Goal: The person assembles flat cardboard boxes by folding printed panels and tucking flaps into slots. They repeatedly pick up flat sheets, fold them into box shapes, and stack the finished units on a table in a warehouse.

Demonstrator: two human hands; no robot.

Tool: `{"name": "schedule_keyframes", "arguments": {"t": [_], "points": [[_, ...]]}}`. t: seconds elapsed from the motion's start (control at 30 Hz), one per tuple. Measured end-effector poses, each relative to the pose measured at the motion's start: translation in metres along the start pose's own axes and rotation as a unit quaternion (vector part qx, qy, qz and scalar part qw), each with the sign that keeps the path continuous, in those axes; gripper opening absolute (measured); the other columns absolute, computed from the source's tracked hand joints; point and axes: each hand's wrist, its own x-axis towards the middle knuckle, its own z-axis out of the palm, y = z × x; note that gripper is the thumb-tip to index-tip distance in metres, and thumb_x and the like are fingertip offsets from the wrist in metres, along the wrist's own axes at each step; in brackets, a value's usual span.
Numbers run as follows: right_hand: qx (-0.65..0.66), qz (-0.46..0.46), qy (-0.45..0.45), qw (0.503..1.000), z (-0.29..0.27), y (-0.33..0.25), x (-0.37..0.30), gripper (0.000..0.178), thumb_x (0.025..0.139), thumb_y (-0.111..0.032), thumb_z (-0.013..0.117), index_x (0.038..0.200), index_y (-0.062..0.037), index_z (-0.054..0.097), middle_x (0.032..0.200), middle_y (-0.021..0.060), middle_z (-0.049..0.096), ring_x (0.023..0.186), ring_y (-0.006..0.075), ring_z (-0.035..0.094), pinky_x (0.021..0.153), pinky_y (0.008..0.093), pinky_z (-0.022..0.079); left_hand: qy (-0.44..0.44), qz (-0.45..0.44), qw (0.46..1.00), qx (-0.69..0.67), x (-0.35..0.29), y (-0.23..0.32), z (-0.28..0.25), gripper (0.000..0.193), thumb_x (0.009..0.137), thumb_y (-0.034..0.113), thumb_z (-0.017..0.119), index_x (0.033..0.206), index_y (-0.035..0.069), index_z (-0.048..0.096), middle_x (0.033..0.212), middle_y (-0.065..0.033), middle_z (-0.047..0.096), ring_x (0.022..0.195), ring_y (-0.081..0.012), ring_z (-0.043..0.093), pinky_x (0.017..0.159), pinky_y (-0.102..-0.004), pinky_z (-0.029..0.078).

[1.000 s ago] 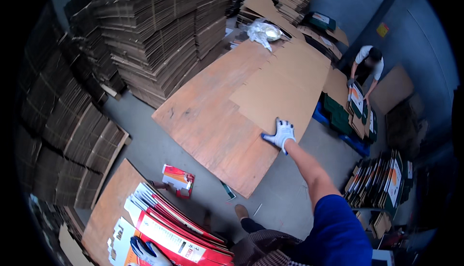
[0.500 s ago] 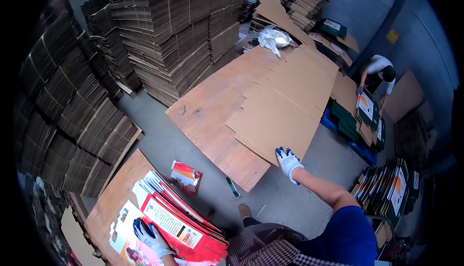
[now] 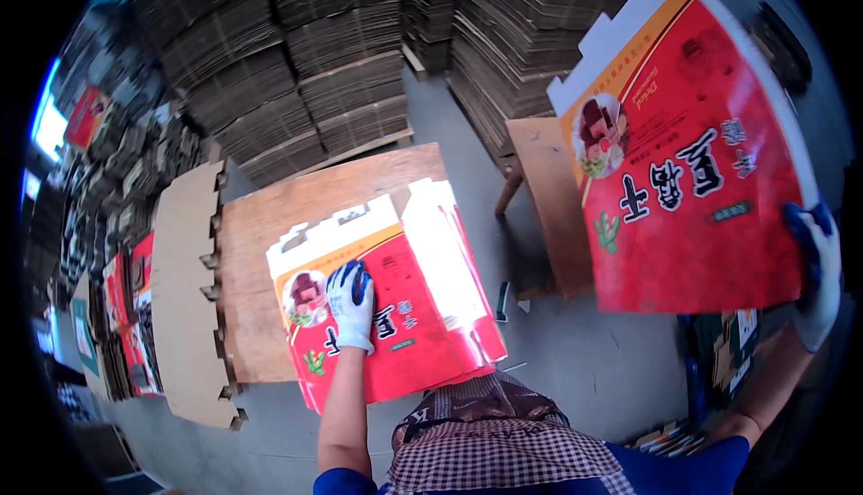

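My right hand [image 3: 816,270], in a white glove with blue fingertips, grips the lower right edge of a flat red printed carton [image 3: 697,180]. That carton is raised and tilted over the right-hand side, with its notched white edge facing up and left. My left hand [image 3: 351,302], gloved alike, lies with fingers spread on top of a stack of similar flat red cartons [image 3: 413,342]. The stack rests on a wooden table [image 3: 256,225] in front of me, its white flaps pointing away.
Beside the table on the left stands a brown cardboard sheet [image 3: 184,288] with notched edges. Tall bundles of cardboard [image 3: 342,81] line the back. Behind the raised carton is a second wooden table [image 3: 548,198]. More stacked cartons [image 3: 117,324] are at far left.
The view has swung left. My right hand has gone from lying on the brown cardboard to holding up a red printed carton. My left hand stays on the carton stack.
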Motion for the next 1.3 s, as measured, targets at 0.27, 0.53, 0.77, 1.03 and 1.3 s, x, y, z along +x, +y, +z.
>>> {"name": "schedule_keyframes", "arguments": {"t": [0.27,0.53,0.77,1.03,1.3], "points": [[0.244,-0.030,0.032,0.969,0.160,-0.094,-0.041,0.039,0.096,-0.019,0.064,0.129,0.0002,0.059,0.111,0.0126,0.068,0.102,0.0177,0.068,0.102,0.0322,0.049,0.049,-0.257,0.869,-0.420,-0.074,-0.116,-0.032,0.049,0.109,0.038,0.040,0.132,0.001,0.063,0.132,-0.0087,0.065,0.124,-0.0215,0.057,0.109,-0.0340,0.041],[0.468,0.409,-0.301,0.723,0.462,-0.004,-0.202,0.041,0.095,-0.008,0.063,0.134,0.0019,0.056,0.115,0.0070,0.068,0.101,0.0148,0.066,0.091,0.0278,0.052,-0.070,-0.209,0.487,-0.845,-0.045,-0.099,-0.099,0.069,0.101,0.053,0.050,0.153,0.009,0.040,0.148,-0.0140,0.051,0.133,-0.0309,0.051,0.116,-0.0459,0.038],[0.526,0.439,-0.285,0.670,0.529,0.010,-0.275,0.040,0.097,-0.003,0.058,0.136,0.0041,0.052,0.119,0.0081,0.066,0.100,0.0144,0.064,0.091,0.0251,0.051,0.001,-0.333,0.829,-0.449,-0.050,-0.124,-0.139,0.063,0.090,0.003,0.063,0.150,0.007,0.043,0.140,-0.0163,0.056,0.128,-0.0297,0.055,0.098,-0.0412,0.054],[0.208,0.371,-0.398,0.813,0.497,-0.021,-0.253,0.030,0.095,-0.015,0.067,0.123,-0.0028,0.066,0.091,0.0042,0.072,0.075,0.0161,0.065,0.069,0.0293,0.052,-0.121,0.074,0.981,0.134,0.019,0.029,-0.010,0.059,0.089,0.040,0.067,0.142,0.015,0.056,0.157,-0.0179,0.039,0.147,-0.0415,0.028,0.122,-0.0563,0.015],[0.013,0.220,-0.195,0.956,0.453,0.100,-0.115,0.048,0.102,-0.031,0.057,0.139,-0.0015,0.056,0.137,0.0168,0.062,0.122,0.0252,0.062,0.102,0.0312,0.048,-0.196,-0.004,0.967,0.161,0.020,0.055,0.035,0.057,0.095,0.052,0.058,0.141,0.018,0.060,0.161,-0.0138,0.034,0.152,-0.0401,0.019,0.121,-0.0626,0.005]]}}
